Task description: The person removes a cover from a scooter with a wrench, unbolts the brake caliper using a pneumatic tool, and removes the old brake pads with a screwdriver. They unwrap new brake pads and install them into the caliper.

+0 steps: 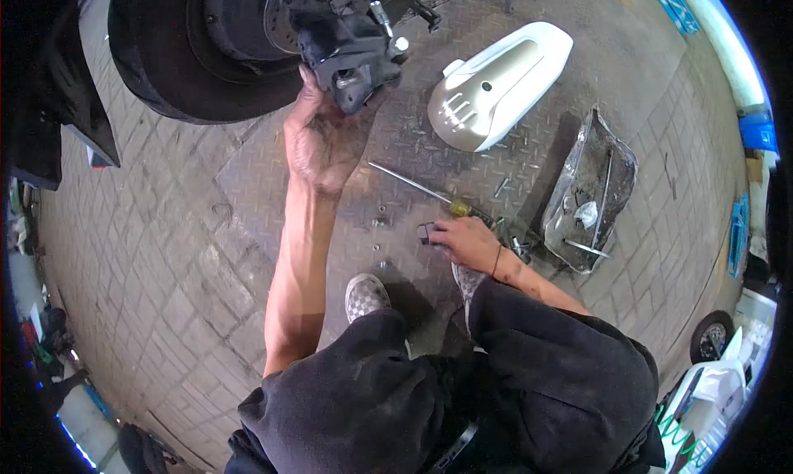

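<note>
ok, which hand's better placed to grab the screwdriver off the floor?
Probably right. The right hand is down on the floor, next to the screwdriver handle. The left hand is up gripping the brake caliper at the wheel.

Even, soft daylight with faint shadows; strong fisheye bending and black corners, and detail smears toward the rim.

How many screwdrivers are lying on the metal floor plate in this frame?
1. A screwdriver with a yellow handle lies on the floor plate, just above the right hand and below the left hand. Others may be hidden in the dirty tray.
</note>
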`<control>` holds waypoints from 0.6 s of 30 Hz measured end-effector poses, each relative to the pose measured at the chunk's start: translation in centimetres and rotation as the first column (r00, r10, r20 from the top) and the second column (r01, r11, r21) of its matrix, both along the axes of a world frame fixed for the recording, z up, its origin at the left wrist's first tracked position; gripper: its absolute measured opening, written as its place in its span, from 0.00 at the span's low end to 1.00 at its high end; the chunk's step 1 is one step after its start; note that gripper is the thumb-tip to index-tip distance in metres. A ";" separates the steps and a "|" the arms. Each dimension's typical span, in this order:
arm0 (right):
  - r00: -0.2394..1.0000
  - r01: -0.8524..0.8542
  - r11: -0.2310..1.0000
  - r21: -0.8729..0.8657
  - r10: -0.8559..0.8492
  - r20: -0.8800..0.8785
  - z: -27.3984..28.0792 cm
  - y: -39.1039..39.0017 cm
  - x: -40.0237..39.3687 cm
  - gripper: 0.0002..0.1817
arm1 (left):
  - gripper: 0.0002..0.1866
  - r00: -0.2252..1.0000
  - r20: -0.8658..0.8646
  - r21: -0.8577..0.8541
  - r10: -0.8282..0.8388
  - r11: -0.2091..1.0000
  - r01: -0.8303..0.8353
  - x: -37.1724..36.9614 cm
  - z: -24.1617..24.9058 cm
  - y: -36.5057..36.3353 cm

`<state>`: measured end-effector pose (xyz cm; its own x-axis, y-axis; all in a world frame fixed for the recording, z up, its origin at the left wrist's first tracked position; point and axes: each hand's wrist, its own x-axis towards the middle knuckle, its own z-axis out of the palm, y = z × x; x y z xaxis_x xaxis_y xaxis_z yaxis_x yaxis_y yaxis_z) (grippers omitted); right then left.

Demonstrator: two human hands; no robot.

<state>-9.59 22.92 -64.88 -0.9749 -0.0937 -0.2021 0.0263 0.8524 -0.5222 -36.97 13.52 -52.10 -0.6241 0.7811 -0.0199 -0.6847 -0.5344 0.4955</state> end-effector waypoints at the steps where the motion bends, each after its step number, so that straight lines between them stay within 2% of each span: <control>1: 0.995 0.093 0.993 -0.068 -0.095 -0.020 0.3 0.3 0.1 0.13 | 0.29 1.000 -0.031 0.022 -0.003 1.000 0.004 0.0 0.2 -0.1; 2: 0.982 0.178 0.975 -0.135 -0.185 -0.036 0.7 0.6 -0.1 0.13 | 0.29 0.997 -0.074 0.045 -0.030 0.998 0.034 -0.1 0.1 0.0; 3: 0.983 0.173 0.976 -0.133 -0.180 -0.044 1.7 1.0 -0.7 0.13 | 0.29 0.996 -0.082 0.049 -0.026 0.998 0.030 -0.2 0.4 -0.1; 5: 0.835 0.497 0.764 -0.411 -0.550 -0.011 5.9 2.5 -3.2 0.16 | 0.29 0.964 -0.267 -0.100 -0.019 0.995 -0.008 -0.4 1.7 0.3; 6: 0.774 0.584 0.714 -0.387 -0.633 -0.001 8.7 3.2 -4.5 0.22 | 0.30 0.948 -0.312 -0.248 0.068 0.957 -0.150 0.8 4.3 0.5; 7: 0.749 0.494 0.779 -0.386 -0.607 -0.267 11.6 3.8 -6.0 0.24 | 0.30 0.939 -0.336 -0.227 0.077 0.960 -0.161 0.9 5.4 0.7; 8: 0.667 0.409 0.841 -0.355 -0.541 -0.513 14.3 4.4 -7.4 0.26 | 0.31 0.951 -0.301 -0.173 0.075 0.976 -0.132 0.9 6.3 0.9; 10: 0.627 0.491 0.766 -0.414 -0.641 -0.442 19.8 4.9 -9.6 0.36 | 0.33 0.965 -0.262 -0.097 0.005 0.995 -0.032 1.4 8.4 1.3; 11: 0.560 0.478 0.806 -0.348 -0.585 -0.587 21.4 5.1 -10.8 0.41 | 0.33 0.961 -0.277 -0.075 0.010 0.997 -0.032 1.6 9.3 1.8; 13: 0.449 0.380 0.801 -0.462 -0.597 -0.665 24.0 5.1 -13.8 0.44 | 0.32 0.919 -0.393 -0.086 -0.029 0.996 -0.006 2.1 10.9 2.3; 14: 0.440 0.374 0.807 -0.456 -0.588 -0.679 24.7 5.7 -14.6 0.44 | 0.31 0.916 -0.398 -0.177 -0.045 0.984 -0.029 2.2 11.7 2.4; 15: 0.459 0.314 0.778 -0.544 -0.626 -0.630 25.4 6.4 -15.5 0.44 | 0.31 0.914 -0.399 -0.267 -0.066 0.963 -0.047 2.2 12.5 2.5; 16: 0.485 0.255 0.736 -0.628 -0.659 -0.575 26.0 6.7 -15.9 0.44 | 0.31 0.866 -0.499 -0.236 -0.023 0.965 -0.111 1.7 11.7 3.3; 17: 0.478 0.247 0.740 -0.626 -0.655 -0.585 26.6 6.9 -15.8 0.44 | 0.31 0.807 -0.591 -0.202 0.018 0.964 -0.170 1.4 11.0 3.8; 18: 0.531 0.224 0.696 -0.682 -0.675 -0.513 27.2 7.3 -15.4 0.42 | 0.32 0.780 -0.625 -0.285 -0.037 0.941 -0.184 0.8 11.3 3.5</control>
